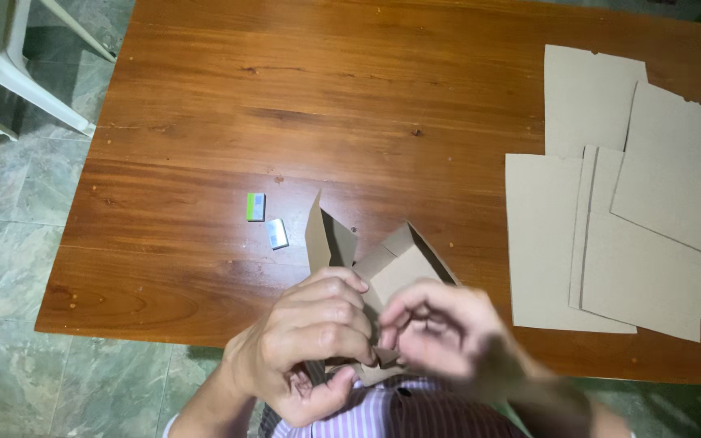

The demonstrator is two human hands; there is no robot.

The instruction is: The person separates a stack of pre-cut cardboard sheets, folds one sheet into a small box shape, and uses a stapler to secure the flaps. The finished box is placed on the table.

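Both hands work on a small brown cardboard box (395,264) held over the near edge of the wooden table (302,105). My left hand (310,345) grips its lower left side, fingers curled over the card. My right hand (448,337), blurred, pinches a flap at the box's bottom middle. One pointed flap sticks up at the box's left and another panel stands open at the right.
Several flat brown cardboard sheets (634,219) lie overlapped on the table's right side. Two small flat packets, one green and white (256,207), one grey (277,234), lie left of the box. White plastic chair legs (18,65) stand on the tiled floor at top left.
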